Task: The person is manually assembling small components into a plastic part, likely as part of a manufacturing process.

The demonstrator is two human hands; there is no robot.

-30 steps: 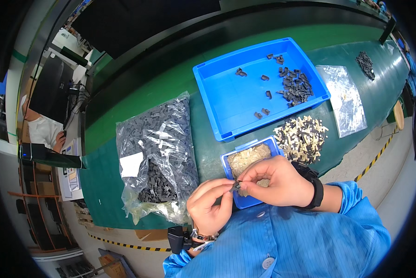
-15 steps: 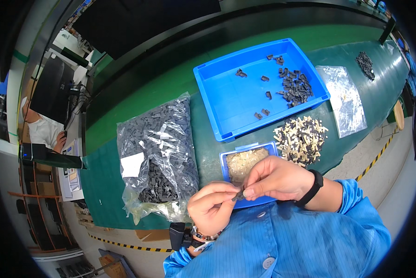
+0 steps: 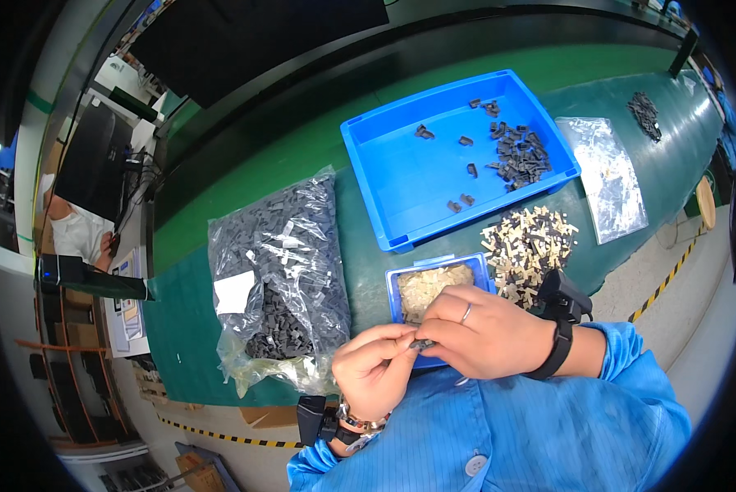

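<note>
My left hand (image 3: 374, 367) and my right hand (image 3: 484, 334) meet in front of my chest, fingers closed in a pinch. Between the fingertips sits a small dark plastic part (image 3: 421, 344), mostly covered, so its shape is hard to make out. Both hands grip it. Just beyond them is a small blue bin (image 3: 394, 289) holding pale, cream-coloured small pieces (image 3: 430, 289); my right hand covers part of it. A pile of mixed cream and black pieces (image 3: 532, 246) lies on the table beyond my right wrist.
A large blue tray (image 3: 401, 189) holds several black parts (image 3: 522, 156). Left of it lies a clear bag (image 3: 282, 254) full of dark parts. A flat plastic bag (image 3: 604, 180) and a small black heap (image 3: 645, 115) lie at right. Another person (image 3: 81, 234) sits at far left.
My right hand has turned over, bringing its back and a ring into view, while still pinching the dark part. My left hand has barely moved.
</note>
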